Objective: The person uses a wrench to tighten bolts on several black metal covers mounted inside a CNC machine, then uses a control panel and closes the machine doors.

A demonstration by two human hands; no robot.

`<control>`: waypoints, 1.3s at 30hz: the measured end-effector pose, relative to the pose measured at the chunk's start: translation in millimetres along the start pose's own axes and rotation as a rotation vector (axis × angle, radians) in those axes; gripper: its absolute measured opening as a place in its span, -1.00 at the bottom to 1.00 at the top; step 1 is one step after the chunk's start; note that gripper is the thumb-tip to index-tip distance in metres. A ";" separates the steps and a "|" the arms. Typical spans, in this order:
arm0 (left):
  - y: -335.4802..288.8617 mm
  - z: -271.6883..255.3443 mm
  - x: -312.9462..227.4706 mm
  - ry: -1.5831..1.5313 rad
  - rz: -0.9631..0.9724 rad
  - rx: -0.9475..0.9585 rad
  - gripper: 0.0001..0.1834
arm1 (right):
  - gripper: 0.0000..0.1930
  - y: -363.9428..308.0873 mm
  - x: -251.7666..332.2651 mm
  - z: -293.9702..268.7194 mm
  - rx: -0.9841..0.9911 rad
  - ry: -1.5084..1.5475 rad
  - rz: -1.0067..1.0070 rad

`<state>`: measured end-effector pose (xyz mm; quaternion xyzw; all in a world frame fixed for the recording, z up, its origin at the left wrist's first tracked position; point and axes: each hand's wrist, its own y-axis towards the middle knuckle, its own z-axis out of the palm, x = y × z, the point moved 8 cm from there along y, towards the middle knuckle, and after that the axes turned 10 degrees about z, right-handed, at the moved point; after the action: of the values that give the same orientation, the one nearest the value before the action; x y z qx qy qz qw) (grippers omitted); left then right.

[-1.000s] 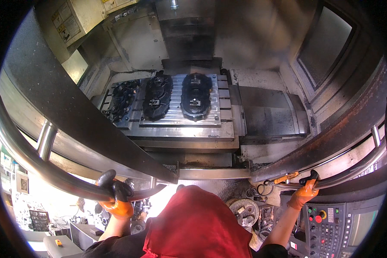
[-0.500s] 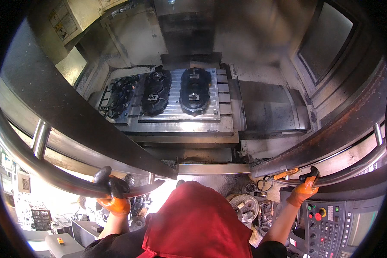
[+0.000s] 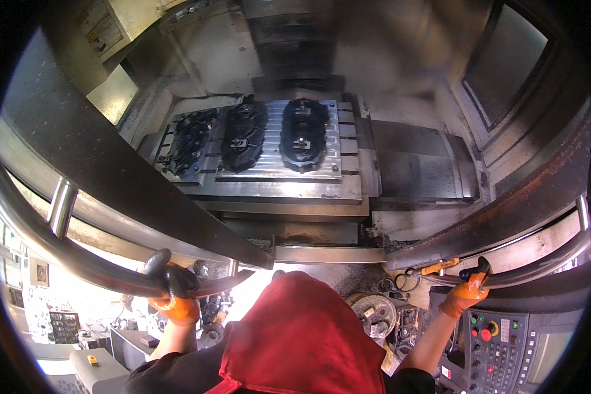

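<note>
My left hand (image 3: 172, 289), in an orange glove with black fingers, is closed round the curved metal door handle (image 3: 98, 268) on the left. On the right, my gloved right hand (image 3: 469, 286) grips the matching tubular door handle (image 3: 545, 261). Between the parted doors, two dark oblong parts with scalloped edges, one left (image 3: 241, 146) and one right (image 3: 304, 134), lie on a shiny ridged plate (image 3: 274, 164). A small clamp sits near the front of each. Further left, a dark fixture (image 3: 189, 141) rests on the machine table (image 3: 295, 190).
The left door panel (image 3: 105, 151) and right door panel (image 3: 505, 197) flank the machine opening, above a metal sill (image 3: 328, 255). A control panel (image 3: 499, 348) with buttons stands at lower right. An orange-handled tool (image 3: 438, 266) lies near my right hand. Red cloth (image 3: 302, 335) covers the lower middle.
The view has tilted and shifted slightly, so the machine interior sits a little higher and further right. Both hands stay on their handles, and the gap between the doors looks the same.
</note>
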<state>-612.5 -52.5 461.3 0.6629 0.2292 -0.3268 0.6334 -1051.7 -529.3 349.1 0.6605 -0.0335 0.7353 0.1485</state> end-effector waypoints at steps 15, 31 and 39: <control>-2.6 -12.0 1.4 0.109 0.005 -0.029 -0.66 | -0.63 8.6 -9.5 -11.3 0.042 -0.162 -0.107; -1.5 -10.4 -0.8 0.179 -0.004 -0.020 -0.62 | -0.61 28.9 -49.0 -36.8 0.042 -0.080 0.010; -0.9 -4.9 -2.4 0.147 0.034 0.039 -0.59 | -0.62 25.7 -42.9 -30.1 0.121 -0.013 0.020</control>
<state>-614.1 -47.3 462.4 0.7012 0.2573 -0.2709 0.6073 -1083.8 -553.8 307.0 0.6727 0.0036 0.7330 0.1005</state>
